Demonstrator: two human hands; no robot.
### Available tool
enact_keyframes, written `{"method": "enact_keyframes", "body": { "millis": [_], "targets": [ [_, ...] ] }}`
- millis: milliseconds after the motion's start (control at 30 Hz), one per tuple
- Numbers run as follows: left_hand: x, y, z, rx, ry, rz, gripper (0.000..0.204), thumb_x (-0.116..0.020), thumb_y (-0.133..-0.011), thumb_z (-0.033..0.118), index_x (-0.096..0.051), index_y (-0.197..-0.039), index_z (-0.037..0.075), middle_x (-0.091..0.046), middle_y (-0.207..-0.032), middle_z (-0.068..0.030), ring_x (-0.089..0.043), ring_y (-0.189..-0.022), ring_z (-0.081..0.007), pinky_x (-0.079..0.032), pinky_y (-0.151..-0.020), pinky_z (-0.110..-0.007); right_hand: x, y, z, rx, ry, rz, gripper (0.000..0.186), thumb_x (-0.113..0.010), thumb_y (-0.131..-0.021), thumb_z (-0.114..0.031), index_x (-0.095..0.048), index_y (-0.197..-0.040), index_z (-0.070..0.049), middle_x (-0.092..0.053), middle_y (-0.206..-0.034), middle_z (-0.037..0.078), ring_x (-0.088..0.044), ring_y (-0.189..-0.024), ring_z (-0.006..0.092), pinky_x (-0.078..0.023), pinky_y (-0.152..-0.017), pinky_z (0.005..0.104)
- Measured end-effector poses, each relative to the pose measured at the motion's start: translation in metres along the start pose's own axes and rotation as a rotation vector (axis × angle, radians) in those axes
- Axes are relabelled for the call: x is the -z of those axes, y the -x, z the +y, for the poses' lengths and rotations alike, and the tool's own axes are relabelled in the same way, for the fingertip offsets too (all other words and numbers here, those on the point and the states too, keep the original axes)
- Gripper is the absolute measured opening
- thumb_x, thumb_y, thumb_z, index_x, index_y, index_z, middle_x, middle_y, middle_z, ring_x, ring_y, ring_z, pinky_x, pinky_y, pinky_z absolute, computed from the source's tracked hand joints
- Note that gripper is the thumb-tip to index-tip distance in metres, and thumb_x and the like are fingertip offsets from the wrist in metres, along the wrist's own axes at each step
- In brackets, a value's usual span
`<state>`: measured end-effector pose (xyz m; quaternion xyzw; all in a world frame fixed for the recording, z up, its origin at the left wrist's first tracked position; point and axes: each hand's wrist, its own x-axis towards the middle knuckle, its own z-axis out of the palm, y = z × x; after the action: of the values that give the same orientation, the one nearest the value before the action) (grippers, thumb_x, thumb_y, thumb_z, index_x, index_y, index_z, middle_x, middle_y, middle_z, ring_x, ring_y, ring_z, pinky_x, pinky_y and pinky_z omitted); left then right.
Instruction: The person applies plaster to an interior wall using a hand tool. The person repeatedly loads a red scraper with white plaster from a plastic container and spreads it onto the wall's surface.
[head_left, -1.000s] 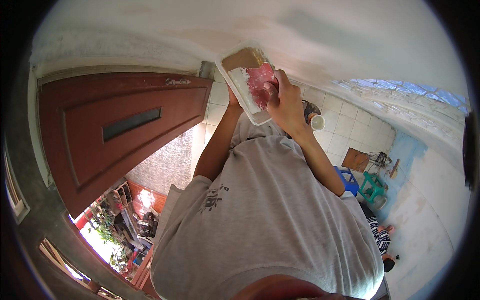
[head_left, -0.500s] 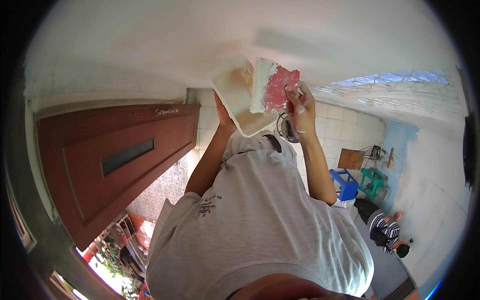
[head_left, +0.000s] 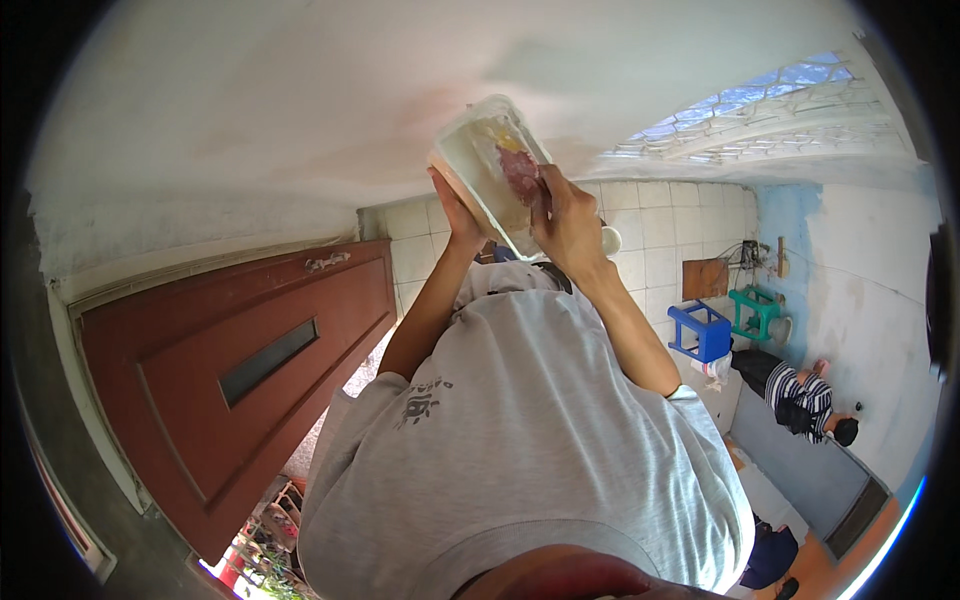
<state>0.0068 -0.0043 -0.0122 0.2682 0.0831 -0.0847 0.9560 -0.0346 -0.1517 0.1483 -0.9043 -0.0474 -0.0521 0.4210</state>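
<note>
My left hand (head_left: 455, 210) is closed on the left side of a pale plastic tub (head_left: 465, 160), held tilted in front of my chest under the white wall surface (head_left: 330, 90). Yellowish and whitish material shows inside it. My right hand (head_left: 570, 215) is closed on a red scraper (head_left: 518, 172), smeared white, which is down inside the tub. The scraper's edge is partly hidden in there. A white round container (head_left: 611, 240) shows beyond my right hand, lower down.
A brown door (head_left: 170, 360) stands at left. Blue (head_left: 700, 335) and green (head_left: 755, 313) plastic stools stand on the tiled floor (head_left: 650, 230) at right. Another person in stripes (head_left: 810, 400) is on a grey surface (head_left: 810, 480) near the right wall. A grilled opening (head_left: 740, 110) is upper right.
The scraper was lifted above the tub's right side half a second ago; now it is down inside it, my right hand having moved left. The surroundings have shifted in view.
</note>
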Motion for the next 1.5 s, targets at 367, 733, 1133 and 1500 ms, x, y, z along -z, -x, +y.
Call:
{"method": "enact_keyframes", "body": {
  "millis": [367,733,1133,1500],
  "targets": [
    [0.002,-0.001,0.004,0.101,0.029,-0.020,0.090,-0.029,-0.098,0.081,-0.033,-0.160,0.015,-0.047,-0.154,-0.0098,-0.049,-0.138,-0.0305,-0.044,-0.115,-0.049,0.012,0.001,0.017,-0.123,-0.262,0.149,0.019,-0.067,-0.103,-0.018,-0.062,-0.106,0.001,-0.069,-0.077,0.008,-0.062,-0.064,0.0130,-0.048,-0.059,0.0294],
    [-0.027,0.005,0.030,0.275,-0.013,-0.068,0.094,-0.031,-0.097,0.082,-0.038,-0.157,0.011,-0.053,-0.151,-0.0133,-0.057,-0.134,-0.0314,-0.050,-0.110,-0.048,0.024,0.011,0.010,-0.440,-1.303,0.320,0.026,-0.061,-0.099,-0.005,-0.063,-0.124,0.003,-0.072,-0.113,0.008,-0.072,-0.095,0.0140,-0.060,-0.082,0.0257],
    [-0.058,0.020,0.043,0.420,-0.031,-0.142,0.084,-0.046,-0.094,0.079,-0.052,-0.149,0.016,-0.059,-0.144,-0.0073,-0.057,-0.132,-0.0299,-0.047,-0.111,-0.051,0.069,-0.004,-0.054,-0.249,-1.619,0.214,0.037,-0.056,-0.102,-0.008,-0.052,-0.138,0.001,-0.067,-0.127,0.012,-0.072,-0.108,0.0221,-0.063,-0.094,0.0360],
    [-0.123,-0.005,0.036,0.487,0.138,-0.300,0.084,-0.046,-0.097,0.076,-0.045,-0.154,0.015,-0.054,-0.149,-0.0049,-0.052,-0.136,-0.0245,-0.044,-0.113,-0.042,0.194,-0.073,-0.125,0.235,-1.265,0.525,0.030,-0.058,-0.104,-0.012,-0.056,-0.133,-0.003,-0.067,-0.129,0.011,-0.067,-0.117,0.0205,-0.059,-0.095,0.0402]
  ]
}}
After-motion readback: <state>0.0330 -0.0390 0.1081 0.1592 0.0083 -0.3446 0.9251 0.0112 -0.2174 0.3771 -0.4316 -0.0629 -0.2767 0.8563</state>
